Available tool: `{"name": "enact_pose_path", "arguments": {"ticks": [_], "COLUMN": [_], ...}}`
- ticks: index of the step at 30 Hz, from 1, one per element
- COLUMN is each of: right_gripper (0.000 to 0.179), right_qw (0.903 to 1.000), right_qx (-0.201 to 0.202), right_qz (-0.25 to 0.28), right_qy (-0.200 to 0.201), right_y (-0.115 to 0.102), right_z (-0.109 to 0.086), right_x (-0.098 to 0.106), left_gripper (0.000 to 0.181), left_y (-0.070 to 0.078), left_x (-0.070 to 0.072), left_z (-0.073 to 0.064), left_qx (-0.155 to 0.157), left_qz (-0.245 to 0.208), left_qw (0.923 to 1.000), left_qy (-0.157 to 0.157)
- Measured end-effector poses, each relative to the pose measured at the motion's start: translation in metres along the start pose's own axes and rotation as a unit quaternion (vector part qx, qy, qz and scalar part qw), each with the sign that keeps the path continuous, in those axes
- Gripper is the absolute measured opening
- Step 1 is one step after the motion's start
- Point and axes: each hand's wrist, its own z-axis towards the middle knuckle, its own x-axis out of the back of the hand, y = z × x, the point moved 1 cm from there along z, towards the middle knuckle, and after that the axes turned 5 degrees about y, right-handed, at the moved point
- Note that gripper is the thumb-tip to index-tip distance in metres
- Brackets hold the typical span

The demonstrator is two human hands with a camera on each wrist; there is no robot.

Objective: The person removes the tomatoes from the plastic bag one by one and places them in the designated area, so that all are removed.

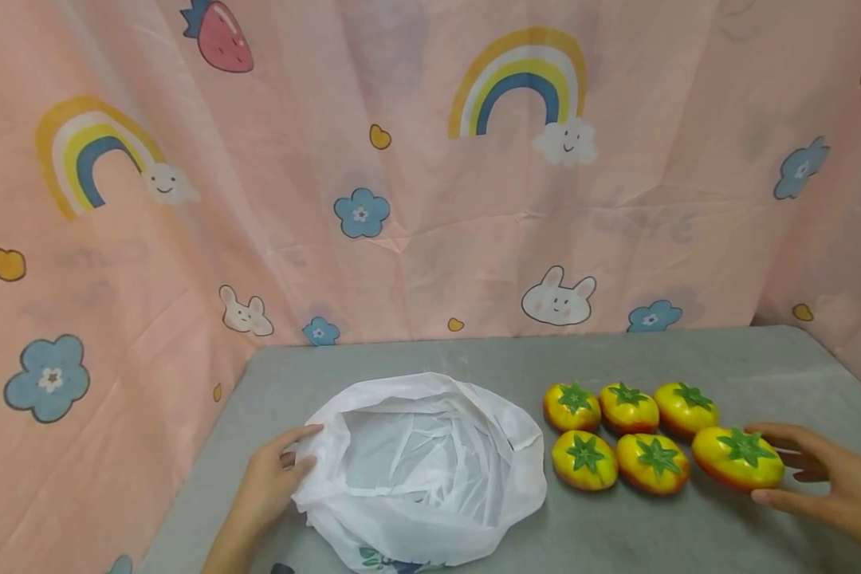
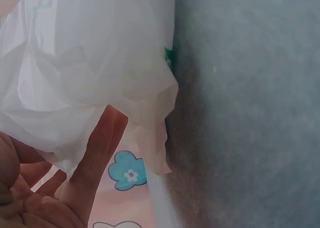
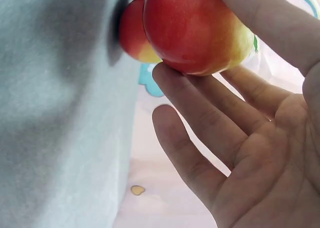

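Observation:
A white plastic bag (image 1: 430,522) stands with its mouth spread wide at the middle front of the table. My left hand (image 1: 276,474) holds the bag's left rim between thumb and fingers; in the left wrist view the thumb (image 2: 102,143) lies against the crumpled plastic. My right hand (image 1: 828,478) grips a yellow-and-red persimmon (image 1: 739,458) by its right end. The right wrist view shows its red underside between thumb and fingertips, with the little finger clear of it. Several more persimmons (image 1: 653,462) with green star-shaped tops sit in two rows between bag and right hand.
The grey table (image 1: 753,367) ends at a pink patterned curtain (image 1: 430,263) along the back and sides. A small dark object (image 1: 282,568) shows at the front edge of the head view, left of the bag.

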Motion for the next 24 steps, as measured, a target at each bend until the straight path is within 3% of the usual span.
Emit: {"name": "enact_pose_path", "arguments": {"ticks": [16, 24], "right_gripper": [0.102, 0.095], "right_qw": [0.9985, 0.9992], "right_qx": [-0.004, 0.021], "right_qz": [0.016, 0.009], "right_qy": [-0.053, -0.032], "right_y": [0.004, 0.005], "right_z": [0.009, 0.009], "right_x": [-0.013, -0.016], "left_gripper": [0.045, 0.044], "left_y": [0.0, 0.0], "left_x": [0.001, 0.0], "left_z": [-0.001, 0.0], "left_qx": [0.006, -0.001], "left_qz": [0.024, 0.024], "left_qw": [0.9997, 0.9997], "left_qy": [0.007, 0.007]}}
